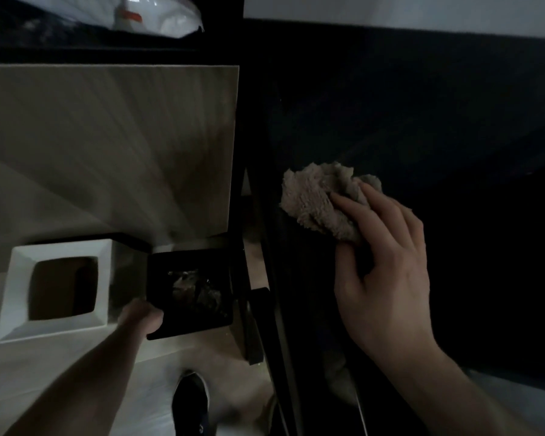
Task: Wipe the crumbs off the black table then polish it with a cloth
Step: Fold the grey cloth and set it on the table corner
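Observation:
The black table (422, 121) fills the right half of the head view, its left edge running down the middle. On it, near that edge, lies a crumpled beige cloth (315, 196), pressed under the fingers of my right hand (384, 265), which grips it. My left hand (142, 317) is lower left, below the table's edge, holding a small black square bin (191, 294) by its near corner. Pale scraps lie inside the bin. The scene is dim, and I cannot make out crumbs on the table.
A white square bin (57, 291) stands on the floor just left of the black one. A pale wooden panel (107, 136) rises behind them. A dark shoe (191, 404) shows at the bottom. A white bag (139, 14) lies at the top left.

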Available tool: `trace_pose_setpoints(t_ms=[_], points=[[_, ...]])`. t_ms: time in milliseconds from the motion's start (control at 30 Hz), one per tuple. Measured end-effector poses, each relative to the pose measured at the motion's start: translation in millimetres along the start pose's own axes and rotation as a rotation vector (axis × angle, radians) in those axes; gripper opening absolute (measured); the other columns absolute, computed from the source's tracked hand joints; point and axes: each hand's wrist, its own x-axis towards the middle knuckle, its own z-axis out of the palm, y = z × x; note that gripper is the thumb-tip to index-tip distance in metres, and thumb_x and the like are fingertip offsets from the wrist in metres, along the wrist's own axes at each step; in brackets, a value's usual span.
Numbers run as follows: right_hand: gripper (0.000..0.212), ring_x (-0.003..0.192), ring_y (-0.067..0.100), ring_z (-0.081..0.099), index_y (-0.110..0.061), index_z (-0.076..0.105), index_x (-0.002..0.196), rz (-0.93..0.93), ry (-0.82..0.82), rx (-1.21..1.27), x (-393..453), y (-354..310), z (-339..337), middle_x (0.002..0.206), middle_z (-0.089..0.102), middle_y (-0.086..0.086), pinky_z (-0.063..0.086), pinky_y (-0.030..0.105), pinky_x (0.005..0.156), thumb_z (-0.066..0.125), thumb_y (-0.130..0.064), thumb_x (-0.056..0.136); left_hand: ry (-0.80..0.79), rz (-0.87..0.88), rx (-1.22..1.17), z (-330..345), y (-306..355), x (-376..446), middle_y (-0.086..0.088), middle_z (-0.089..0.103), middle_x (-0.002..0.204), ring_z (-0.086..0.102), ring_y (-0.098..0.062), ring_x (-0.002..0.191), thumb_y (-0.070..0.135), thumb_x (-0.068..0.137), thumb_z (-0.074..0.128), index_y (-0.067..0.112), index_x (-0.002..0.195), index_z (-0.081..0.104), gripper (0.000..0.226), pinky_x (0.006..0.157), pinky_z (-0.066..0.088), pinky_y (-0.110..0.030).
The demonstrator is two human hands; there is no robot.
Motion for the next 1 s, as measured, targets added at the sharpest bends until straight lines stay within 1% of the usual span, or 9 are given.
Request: trace_pose_setpoints(t_ms=[167, 300, 433, 533, 600, 667, 767, 867, 1000], points=[[0.055, 0.147, 0.013, 0.035, -0.028, 0.059, 0.144, 0.017, -0.013, 0.039, 0, -4, -4, 0.156, 0.046, -0.013, 0.033, 0.046, 0.123, 0.067, -0.008, 0.093, -0.049, 0.053, -0.075, -33, -11, -25, -0.018, 0.062, 0.133, 0.060, -0.035, 0.120, 0.018, 0.091, 0.057, 0.007, 0.141, 0.053, 0.051, 0.098, 0.051, -0.036], [0.053, 0.148, 0.008, 0.033, -0.031, 0.059, 0.143, 0.056, -0.043, 0.076, 0, -8, -10, 0.156, 0.045, -0.018, 0.030, 0.039, 0.123, 0.067, -0.016, 0.093, -0.097, 0.209, -0.086, -63, 6, -75, -0.011, 0.059, 0.142, 0.055, -0.029, 0.132, 0.015, 0.088, 0.059, 0.018, 0.144, 0.055, 0.056, 0.103, 0.046, -0.031], [0.036, 0.135, 0.002, 0.046, -0.033, 0.063, 0.133, 0.134, -0.021, 0.265, -1, -18, -31, 0.137, 0.057, -0.023, 0.040, 0.028, 0.113, 0.058, -0.021, 0.099, 0.010, 0.485, -0.173, -107, 37, -154, 0.003, 0.070, 0.128, 0.064, -0.020, 0.121, 0.028, 0.095, 0.058, 0.027, 0.122, 0.071, 0.029, 0.099, 0.050, -0.031], [0.036, 0.119, -0.003, 0.057, -0.044, 0.058, 0.125, 0.381, 0.024, 0.373, -1, -32, -51, 0.120, 0.061, -0.029, 0.050, 0.022, 0.100, 0.061, -0.018, 0.101, 0.048, 0.609, -0.303, -153, 55, -231, 0.009, 0.073, 0.118, 0.066, -0.011, 0.113, 0.017, 0.095, 0.063, 0.027, 0.116, 0.073, 0.026, 0.102, 0.051, -0.034], [0.044, 0.110, -0.006, 0.062, -0.042, 0.059, 0.125, 0.513, 0.010, 0.416, -6, -40, -68, 0.113, 0.065, -0.025, 0.054, 0.022, 0.097, 0.064, -0.010, 0.096, 0.058, 0.709, -0.359, -181, 62, -289, 0.014, 0.073, 0.109, 0.066, 0.003, 0.104, 0.011, 0.093, 0.065, 0.029, 0.111, 0.073, 0.026, 0.098, 0.053, -0.027], [0.041, 0.103, -0.013, 0.063, -0.036, 0.065, 0.120, 0.582, -0.025, 0.433, -19, -51, -92, 0.107, 0.069, -0.021, 0.057, 0.021, 0.095, 0.066, -0.006, 0.093, 0.043, 0.807, -0.364, -203, 67, -350, 0.018, 0.072, 0.106, 0.064, 0.011, 0.101, 0.009, 0.094, 0.065, 0.030, 0.108, 0.073, 0.027, 0.089, 0.051, -0.016], [0.039, 0.101, -0.010, 0.066, -0.037, 0.073, 0.112, 0.551, -0.064, 0.414, -42, -70, -136, 0.103, 0.073, -0.020, 0.056, 0.015, 0.088, 0.069, -0.005, 0.090, 0.013, 0.915, -0.346, -226, 80, -430, 0.021, 0.072, 0.101, 0.065, 0.009, 0.097, 0.014, 0.094, 0.066, 0.037, 0.108, 0.072, 0.027, 0.079, 0.053, -0.011], [0.036, 0.100, -0.009, 0.067, -0.041, 0.071, 0.109, 0.508, -0.102, 0.434, -60, -92, -190, 0.103, 0.072, -0.023, 0.054, 0.010, 0.083, 0.068, -0.008, 0.096, 0.003, 1.006, -0.270, -238, 97, -495, 0.018, 0.071, 0.101, 0.066, 0.007, 0.096, 0.022, 0.093, 0.068, 0.041, 0.117, 0.068, 0.031, 0.083, 0.054, -0.016], [0.034, 0.094, 0.002, 0.073, -0.032, 0.074, 0.109, 0.419, -0.061, 0.478, -80, -103, -261, 0.097, 0.076, -0.014, 0.057, 0.018, 0.082, 0.057, -0.003, 0.102, -0.021, 1.203, -0.293, -241, 128, -565, 0.025, 0.060, 0.125, 0.058, 0.008, 0.115, 0.016, 0.091, 0.071, 0.043, 0.127, 0.059, 0.047, 0.090, 0.053, -0.012]])
